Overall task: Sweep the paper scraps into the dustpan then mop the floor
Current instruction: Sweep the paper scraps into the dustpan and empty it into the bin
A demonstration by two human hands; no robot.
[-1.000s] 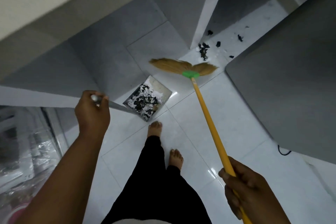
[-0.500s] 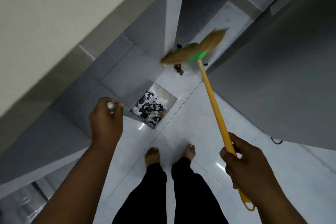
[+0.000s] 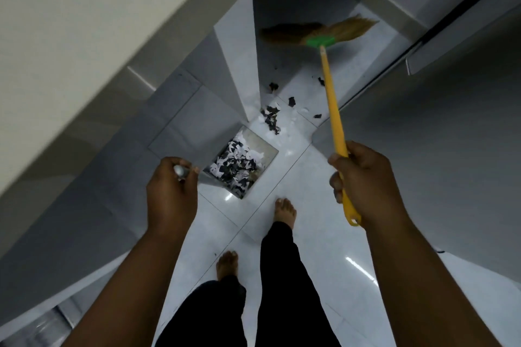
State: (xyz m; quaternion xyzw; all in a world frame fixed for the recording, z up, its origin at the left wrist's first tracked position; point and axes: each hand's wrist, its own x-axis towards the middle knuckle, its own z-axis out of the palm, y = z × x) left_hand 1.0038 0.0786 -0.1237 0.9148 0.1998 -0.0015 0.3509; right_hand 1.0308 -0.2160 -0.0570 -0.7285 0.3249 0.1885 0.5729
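My left hand (image 3: 171,194) grips the metal handle of a dustpan (image 3: 263,151), which sits on the white floor and holds a heap of black and white paper scraps (image 3: 235,167). My right hand (image 3: 363,180) grips the yellow stick of a broom (image 3: 332,98). Its straw head (image 3: 318,32) with a green collar is far ahead, beyond a loose cluster of scraps (image 3: 272,118) lying on the tiles just past the dustpan's mouth. More single scraps (image 3: 291,101) lie scattered near the stick.
A grey wall (image 3: 180,110) and a white corner post (image 3: 239,65) rise on the left. A dark grey door or cabinet face (image 3: 437,135) closes in the right side. My bare feet (image 3: 284,213) stand on the glossy tiles (image 3: 284,186) behind the dustpan.
The broom head has swung farther ahead and to the right, uncovering scraps on the floor. My right hand has slid down near the stick's end. One foot has stepped forward.
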